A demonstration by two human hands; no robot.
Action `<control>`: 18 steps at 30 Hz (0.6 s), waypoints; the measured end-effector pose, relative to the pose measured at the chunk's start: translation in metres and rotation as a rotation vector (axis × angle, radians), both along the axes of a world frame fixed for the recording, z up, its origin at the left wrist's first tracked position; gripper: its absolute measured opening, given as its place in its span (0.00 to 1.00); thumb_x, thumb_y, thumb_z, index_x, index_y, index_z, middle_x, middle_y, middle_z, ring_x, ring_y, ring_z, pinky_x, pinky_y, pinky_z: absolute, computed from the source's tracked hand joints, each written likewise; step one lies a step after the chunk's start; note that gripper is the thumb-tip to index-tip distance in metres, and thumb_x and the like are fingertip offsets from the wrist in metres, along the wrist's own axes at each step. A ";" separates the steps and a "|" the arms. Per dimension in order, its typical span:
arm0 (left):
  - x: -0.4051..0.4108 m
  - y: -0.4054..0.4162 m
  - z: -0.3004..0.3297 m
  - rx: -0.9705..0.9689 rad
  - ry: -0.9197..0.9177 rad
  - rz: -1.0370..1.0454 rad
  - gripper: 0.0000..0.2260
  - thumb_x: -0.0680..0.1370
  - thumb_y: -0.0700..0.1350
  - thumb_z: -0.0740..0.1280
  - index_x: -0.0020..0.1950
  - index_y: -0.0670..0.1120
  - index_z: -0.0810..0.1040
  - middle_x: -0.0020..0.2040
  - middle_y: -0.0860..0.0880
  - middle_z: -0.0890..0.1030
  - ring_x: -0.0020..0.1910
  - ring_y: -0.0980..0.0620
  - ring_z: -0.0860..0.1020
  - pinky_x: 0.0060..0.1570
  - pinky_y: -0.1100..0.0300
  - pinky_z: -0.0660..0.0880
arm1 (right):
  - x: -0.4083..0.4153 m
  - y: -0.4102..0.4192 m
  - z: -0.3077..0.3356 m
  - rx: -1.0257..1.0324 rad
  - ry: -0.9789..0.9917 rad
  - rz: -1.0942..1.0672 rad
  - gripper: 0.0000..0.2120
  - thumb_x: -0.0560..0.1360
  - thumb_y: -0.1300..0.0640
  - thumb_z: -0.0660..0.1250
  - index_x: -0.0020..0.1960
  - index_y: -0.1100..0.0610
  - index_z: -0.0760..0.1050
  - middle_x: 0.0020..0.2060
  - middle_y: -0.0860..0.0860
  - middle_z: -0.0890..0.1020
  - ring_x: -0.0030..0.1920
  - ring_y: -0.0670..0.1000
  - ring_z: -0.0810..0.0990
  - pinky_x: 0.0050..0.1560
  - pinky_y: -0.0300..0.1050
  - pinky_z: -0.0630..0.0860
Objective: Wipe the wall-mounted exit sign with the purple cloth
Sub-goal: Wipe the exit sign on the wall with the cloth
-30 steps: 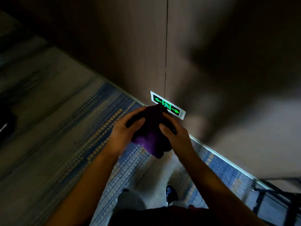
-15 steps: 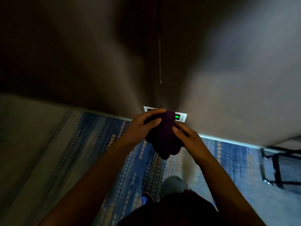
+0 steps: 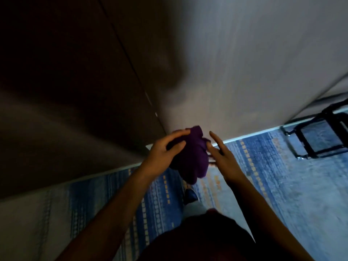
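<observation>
Low on the wall (image 3: 235, 76), the purple cloth (image 3: 190, 157) is now covering the exit sign; left hand (image 3: 162, 155) is gripping it, right hand (image 3: 222, 155) is spreading open beside it.

a blue patterned carpet (image 3: 263, 166) with rows of orange and pale marks covers the floor. a grey wall (image 3: 244, 63) meets it along a pale baseboard (image 3: 250, 136). a black metal frame (image 3: 320, 136) stands at right.

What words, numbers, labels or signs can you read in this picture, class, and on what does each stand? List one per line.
None can be read.
The exit sign is not visible: the purple cloth, gripped by the left hand, hangs where the wall meets the floor.
The carpet has only patterns, no text.
</observation>
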State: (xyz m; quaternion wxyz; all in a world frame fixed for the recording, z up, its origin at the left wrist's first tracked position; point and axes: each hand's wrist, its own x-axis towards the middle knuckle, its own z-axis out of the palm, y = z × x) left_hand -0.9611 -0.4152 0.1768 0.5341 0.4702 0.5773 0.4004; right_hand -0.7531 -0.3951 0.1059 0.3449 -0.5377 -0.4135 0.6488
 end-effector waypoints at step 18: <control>-0.124 0.078 -0.026 0.078 0.011 -0.415 0.13 0.81 0.42 0.69 0.65 0.53 0.82 0.64 0.61 0.83 0.65 0.59 0.79 0.69 0.54 0.76 | -0.138 -0.047 -0.004 -0.114 -0.047 -0.417 0.15 0.82 0.53 0.66 0.68 0.41 0.77 0.45 0.52 0.86 0.41 0.47 0.86 0.42 0.45 0.83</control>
